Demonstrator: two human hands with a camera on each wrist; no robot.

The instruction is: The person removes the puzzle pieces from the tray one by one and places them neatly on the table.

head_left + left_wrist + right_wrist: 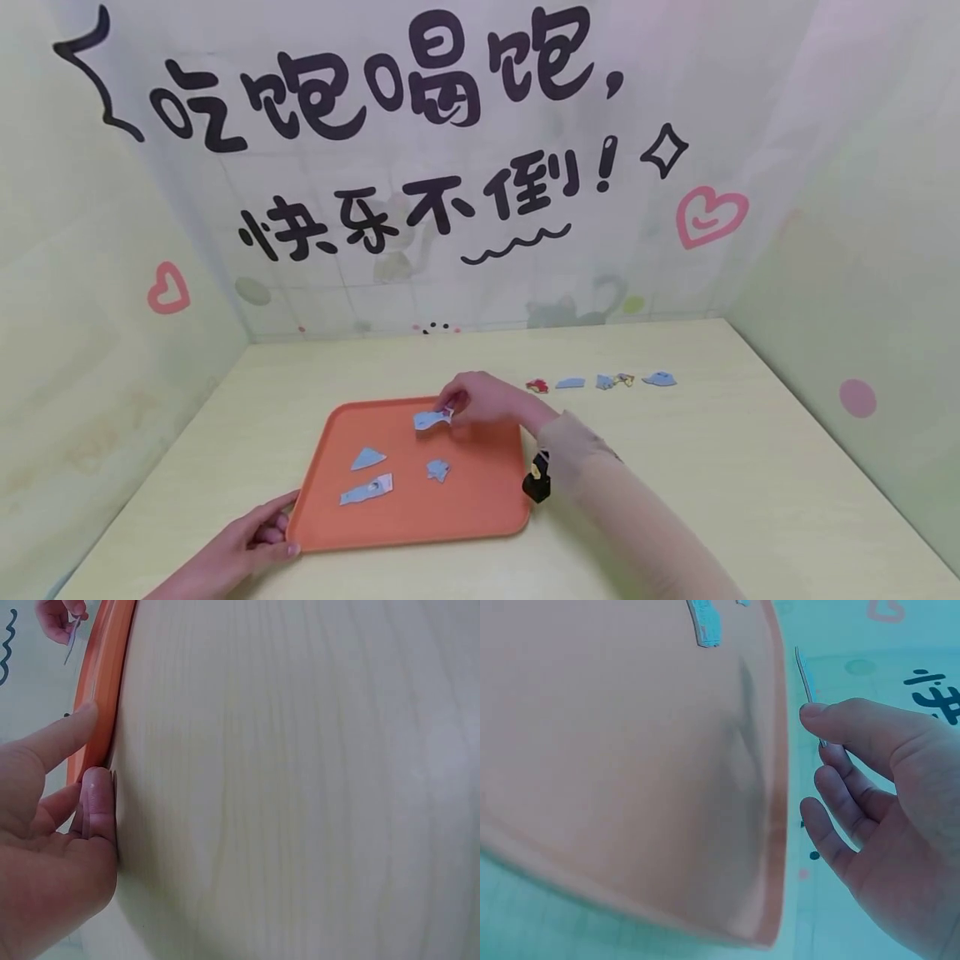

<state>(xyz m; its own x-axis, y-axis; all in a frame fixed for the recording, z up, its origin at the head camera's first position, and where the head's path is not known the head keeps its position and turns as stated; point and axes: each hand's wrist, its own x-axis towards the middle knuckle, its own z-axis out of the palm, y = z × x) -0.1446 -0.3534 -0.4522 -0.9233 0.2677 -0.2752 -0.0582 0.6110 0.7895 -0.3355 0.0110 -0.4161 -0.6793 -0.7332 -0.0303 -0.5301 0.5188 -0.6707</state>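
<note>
Over the far part of an orange tray [442, 510], my right hand [483, 397] holds a flat light-blue puzzle piece [427, 420]. In the right wrist view, the piece [805, 675] is edge-on, pinched between thumb and forefinger, and the other fingers are loosely bent. My left hand [258, 533] grips the tray's near left corner. The left wrist view has its thumb on the orange rim [109, 682] and bent fingers at the tray's side. On the tray lie a triangular piece [367, 458], a long strip-like piece [366, 490] and a small irregular piece [438, 471].
Beyond the tray, at the right, several flat pieces lie in a row, including a red one [537, 386] and a blue one [660, 379]. A small black object [536, 479] is by the tray's right edge. Printed fabric walls [375, 292] enclose the pale wooden table [720, 450].
</note>
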